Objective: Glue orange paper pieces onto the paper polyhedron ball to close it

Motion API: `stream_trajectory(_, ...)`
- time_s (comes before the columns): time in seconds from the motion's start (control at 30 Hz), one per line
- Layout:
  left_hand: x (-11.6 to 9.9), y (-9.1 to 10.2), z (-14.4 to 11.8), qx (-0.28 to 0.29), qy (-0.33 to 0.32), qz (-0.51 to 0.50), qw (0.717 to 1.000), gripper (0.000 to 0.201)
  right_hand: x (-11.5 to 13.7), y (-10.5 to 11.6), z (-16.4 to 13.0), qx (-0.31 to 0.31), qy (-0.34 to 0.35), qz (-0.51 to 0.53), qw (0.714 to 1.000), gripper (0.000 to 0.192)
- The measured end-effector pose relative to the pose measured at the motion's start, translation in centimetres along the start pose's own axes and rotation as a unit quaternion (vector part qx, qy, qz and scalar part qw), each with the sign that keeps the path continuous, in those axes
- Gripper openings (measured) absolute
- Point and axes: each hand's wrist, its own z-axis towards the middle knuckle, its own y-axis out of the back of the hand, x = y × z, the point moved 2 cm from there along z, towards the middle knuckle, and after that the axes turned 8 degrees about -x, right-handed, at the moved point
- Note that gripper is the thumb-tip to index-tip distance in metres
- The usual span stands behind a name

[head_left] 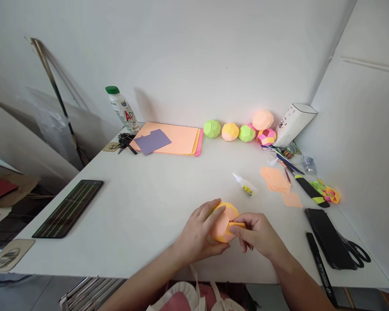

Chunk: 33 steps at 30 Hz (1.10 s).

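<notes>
My left hand [197, 235] is wrapped round the left side of a faceted paper ball [219, 223] in peach and yellow-orange, near the table's front edge. Between the thumb and fingers of my right hand [261, 235] is a small yellow-orange paper piece [239, 224], at the ball's right side. Whether that piece is attached to the ball I cannot tell. Just beyond the hands lies a small glue bottle [244, 185] with a white nozzle. Cut peach paper pieces [276, 179] lie to the right of it.
Several finished paper balls [230, 131] line the wall, beside a white paper tube [294, 124]. Coloured sheets [178, 137], keys [126, 141] and a bottle [123, 110] stand back left. A utility knife [311, 190], black phone [329, 237], scissors [359, 252] and marker [320, 263] lie right.
</notes>
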Motion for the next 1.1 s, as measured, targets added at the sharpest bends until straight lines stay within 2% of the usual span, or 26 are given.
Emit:
stream_trajectory(0.1, -0.1, -0.1, 0.1, 0.002, 0.003, -0.01, 1.0, 0.078, -0.2, 0.1, 0.3, 0.014, -0.012, 0.02, 1.0, 0.024)
stream_trajectory(0.33, 0.0, -0.5, -0.3, 0.034, 0.041, -0.049, 0.997, 0.08, -0.3, 0.0, 0.8, 0.057, -0.025, 0.045, 0.997, 0.03)
stream_trajectory(0.87, 0.8, -0.9, -0.6, 0.057, 0.027, -0.01, 0.998, 0.081, 0.1, 0.1, 0.8, 0.052, -0.045, 0.0, 0.998, 0.025)
stream_trajectory(1.1, 0.6, -0.3, -0.2, 0.067, 0.017, -0.002, 0.998, 0.062, -0.4, 0.2, 0.8, 0.059, -0.049, -0.003, 0.997, 0.031)
